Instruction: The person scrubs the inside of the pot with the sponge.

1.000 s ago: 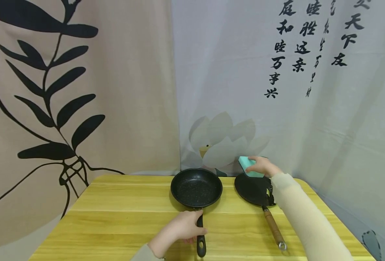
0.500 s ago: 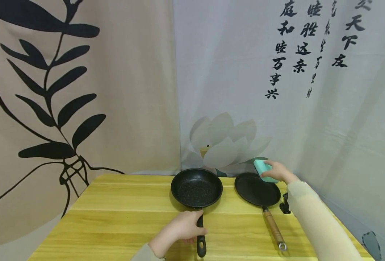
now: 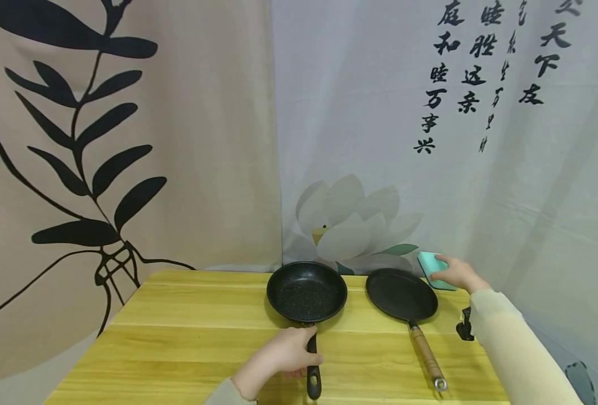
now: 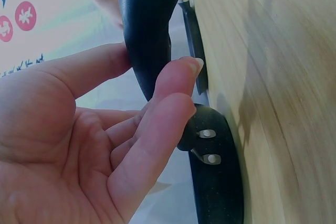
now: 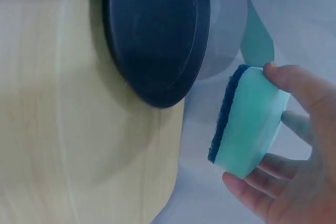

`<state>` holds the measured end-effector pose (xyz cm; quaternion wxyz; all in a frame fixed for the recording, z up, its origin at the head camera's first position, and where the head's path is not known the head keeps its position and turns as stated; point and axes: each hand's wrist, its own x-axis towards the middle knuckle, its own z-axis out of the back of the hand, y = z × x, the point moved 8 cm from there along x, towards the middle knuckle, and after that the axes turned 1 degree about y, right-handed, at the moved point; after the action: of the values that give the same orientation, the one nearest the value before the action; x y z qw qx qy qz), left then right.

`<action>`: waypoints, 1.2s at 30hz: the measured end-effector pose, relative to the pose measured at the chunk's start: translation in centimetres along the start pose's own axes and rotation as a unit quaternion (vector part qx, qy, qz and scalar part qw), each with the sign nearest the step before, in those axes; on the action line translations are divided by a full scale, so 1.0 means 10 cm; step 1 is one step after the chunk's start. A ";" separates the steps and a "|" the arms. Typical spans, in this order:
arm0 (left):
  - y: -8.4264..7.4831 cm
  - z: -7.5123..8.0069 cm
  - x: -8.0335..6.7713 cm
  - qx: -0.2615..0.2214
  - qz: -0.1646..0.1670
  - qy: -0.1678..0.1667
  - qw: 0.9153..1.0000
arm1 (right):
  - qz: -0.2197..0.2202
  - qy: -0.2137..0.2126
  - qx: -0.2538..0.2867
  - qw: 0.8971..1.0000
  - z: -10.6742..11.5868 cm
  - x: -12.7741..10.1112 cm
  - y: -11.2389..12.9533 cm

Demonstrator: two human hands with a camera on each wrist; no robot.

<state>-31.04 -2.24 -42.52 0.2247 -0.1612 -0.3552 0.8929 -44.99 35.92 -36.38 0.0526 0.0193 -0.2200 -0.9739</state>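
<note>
My left hand (image 3: 287,350) holds the black handle of a deep, speckled frying pan (image 3: 306,292) at the table's middle. In the left wrist view, the thumb and fingers are around this handle (image 4: 149,19), and two rivets show on the pan's side. My right hand (image 3: 459,274) grips a turquoise sponge (image 5: 254,121) with a dark blue scouring layer, between thumb and fingertips. The sponge is in the air by the table's back right corner. To its left lies a flat black pan (image 3: 402,295) with a wooden handle (image 3: 427,351); the sponge is apart from it.
Both pans lie on a yellow wooden table (image 3: 192,326) that reaches back to a printed cloth (image 3: 212,140). The cloth also hangs along the right side. A small black piece (image 3: 464,325) shows at the right wrist.
My right hand has moved right with the sponge, from above the flat pan's far edge to beyond its right side. My left hand and both pans have stayed in place.
</note>
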 end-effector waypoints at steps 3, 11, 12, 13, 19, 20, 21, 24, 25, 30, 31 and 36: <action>0.00 0.00 0.00 0.000 -0.001 0.000 1.000 | -0.001 0.000 -0.001 1.000 0.02 -0.03 -0.09; -0.01 0.00 0.00 -0.002 -0.001 0.000 1.000 | -0.018 0.006 0.000 1.000 0.00 -0.11 -0.33; -0.01 0.00 0.00 -0.002 0.000 -0.001 1.000 | -0.021 0.008 0.000 1.000 -0.01 -0.11 -0.35; -0.01 0.00 0.01 -0.003 0.000 -0.002 1.000 | -0.024 0.009 0.001 1.000 -0.02 -0.12 -0.38; -0.01 0.00 0.00 -0.006 -0.002 -0.005 1.000 | -0.032 0.009 -0.002 0.999 -0.08 -0.17 -0.51; -0.01 0.00 0.00 -0.006 -0.002 -0.005 1.000 | -0.034 0.009 -0.003 0.999 -0.09 -0.18 -0.53; -0.01 0.00 0.00 -0.006 -0.002 -0.005 1.000 | -0.036 0.010 -0.004 0.999 -0.11 -0.19 -0.56; -0.01 0.00 -0.01 -0.002 -0.001 -0.004 1.000 | -0.037 0.011 -0.007 0.999 -0.15 -0.20 -0.61; -0.01 0.00 0.00 -0.002 -0.001 -0.004 1.000 | -0.036 0.011 -0.008 0.999 -0.17 -0.21 -0.62; -0.01 0.00 0.00 -0.003 0.001 -0.003 1.000 | -0.037 0.012 -0.007 0.999 -0.22 -0.24 -0.68; -0.01 0.00 0.00 -0.003 0.001 -0.003 1.000 | -0.039 0.011 -0.005 0.999 -0.23 -0.25 -0.70; 0.00 0.00 0.00 0.001 -0.001 -0.004 1.000 | -0.044 0.007 -0.008 0.999 -0.27 -0.28 -0.78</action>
<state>-31.06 -2.21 -42.54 0.2247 -0.1573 -0.3557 0.8935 -42.77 42.08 -42.14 0.0113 0.0354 -0.2111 -0.9767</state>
